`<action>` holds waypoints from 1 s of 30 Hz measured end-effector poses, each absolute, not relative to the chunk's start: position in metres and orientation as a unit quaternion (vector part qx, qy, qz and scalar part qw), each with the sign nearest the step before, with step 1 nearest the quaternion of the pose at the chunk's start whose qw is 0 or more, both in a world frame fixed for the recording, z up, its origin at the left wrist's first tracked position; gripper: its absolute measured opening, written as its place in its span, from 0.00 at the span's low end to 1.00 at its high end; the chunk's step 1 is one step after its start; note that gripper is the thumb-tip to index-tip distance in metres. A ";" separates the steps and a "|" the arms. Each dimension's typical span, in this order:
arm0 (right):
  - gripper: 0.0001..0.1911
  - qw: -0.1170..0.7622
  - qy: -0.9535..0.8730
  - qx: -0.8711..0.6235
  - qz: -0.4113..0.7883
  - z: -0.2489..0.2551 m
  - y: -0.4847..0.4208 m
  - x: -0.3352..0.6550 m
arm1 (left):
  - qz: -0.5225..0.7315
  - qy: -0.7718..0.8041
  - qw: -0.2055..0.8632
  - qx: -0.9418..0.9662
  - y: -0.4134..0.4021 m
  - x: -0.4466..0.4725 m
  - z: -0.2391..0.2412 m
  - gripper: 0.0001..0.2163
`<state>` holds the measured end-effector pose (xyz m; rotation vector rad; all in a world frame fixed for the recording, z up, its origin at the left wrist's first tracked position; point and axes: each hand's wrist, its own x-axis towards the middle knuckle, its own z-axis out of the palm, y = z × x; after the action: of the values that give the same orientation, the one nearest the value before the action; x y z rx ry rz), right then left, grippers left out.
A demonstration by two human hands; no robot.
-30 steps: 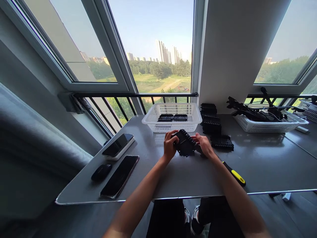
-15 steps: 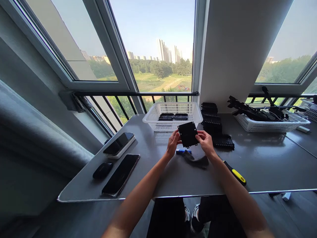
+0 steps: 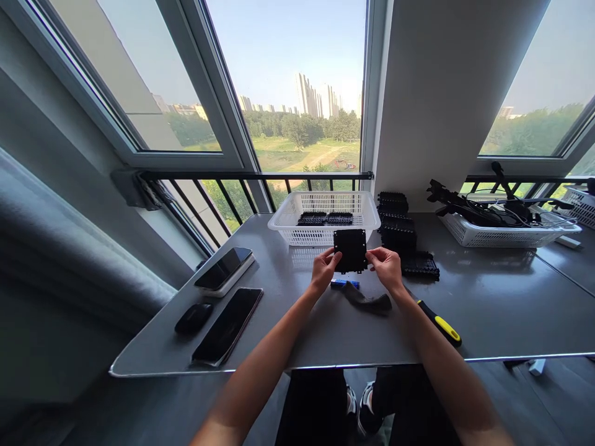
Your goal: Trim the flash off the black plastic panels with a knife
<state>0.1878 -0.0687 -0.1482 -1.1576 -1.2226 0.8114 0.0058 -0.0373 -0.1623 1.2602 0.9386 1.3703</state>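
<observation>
A flat, square black plastic panel (image 3: 350, 251) with small tabs along its edges is held up above the table, its broad face toward me. My left hand (image 3: 325, 267) is closed on its left edge, thumb on the face. At the opposite edge, my right hand (image 3: 385, 265) pinches the panel between thumb and fingers. Below the panel lie a crumpled dark grey cloth (image 3: 369, 301) and a small blue item (image 3: 344, 284), partly covered by the cloth. Behind it stands a white plastic basket (image 3: 325, 236) with black ribbed parts (image 3: 324, 218) inside.
Stacked black parts (image 3: 398, 232) stand right of the basket. A yellow-and-black handled tool (image 3: 440, 323) lies by my right forearm. Phones (image 3: 227, 327) (image 3: 224, 270) and a black mouse-like object (image 3: 193, 319) lie at left. Another basket (image 3: 506, 235) at right holds cables and black gear.
The black panel has turned from a tilt to nearly level, its edges now almost upright. Both hands keep hold of it, the left thumb further onto its face.
</observation>
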 end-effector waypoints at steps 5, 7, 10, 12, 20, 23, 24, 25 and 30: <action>0.19 0.583 -0.548 -0.504 0.325 -0.147 -0.069 0.190 | 0.579 0.410 0.485 0.511 -0.036 0.005 -0.163 0.24; 0.22 0.575 -0.556 -0.501 0.330 -0.148 -0.069 0.189 | 0.581 0.415 0.480 0.509 -0.036 0.005 -0.163 0.23; 0.24 0.564 -0.564 -0.501 0.336 -0.151 -0.068 0.186 | 0.586 0.421 0.475 0.504 -0.036 0.005 -0.164 0.23; 0.23 0.549 -0.582 -0.501 0.330 -0.153 -0.068 0.184 | 0.591 0.425 0.469 0.500 -0.037 0.006 -0.164 0.23; 0.21 0.512 -0.631 -0.506 0.289 -0.156 -0.071 0.181 | 0.605 0.426 0.456 0.494 -0.037 0.006 -0.165 0.24; 0.22 0.519 -0.634 -0.504 0.274 -0.156 -0.070 0.182 | 0.599 0.417 0.468 0.498 -0.037 0.006 -0.164 0.27; 0.22 0.521 -0.634 -0.504 0.270 -0.157 -0.070 0.183 | 0.596 0.413 0.474 0.499 -0.036 0.005 -0.164 0.28; 0.21 0.523 -0.633 -0.505 0.268 -0.157 -0.070 0.183 | 0.593 0.409 0.480 0.501 -0.036 0.005 -0.163 0.28; 0.21 0.521 -0.632 -0.515 0.253 -0.158 -0.069 0.183 | 0.567 0.396 0.511 0.510 -0.034 0.004 -0.162 0.29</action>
<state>0.1833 -0.0692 -0.1577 -1.2330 -1.5147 0.6061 0.0038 -0.0337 -0.1620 1.2271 0.9523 1.3657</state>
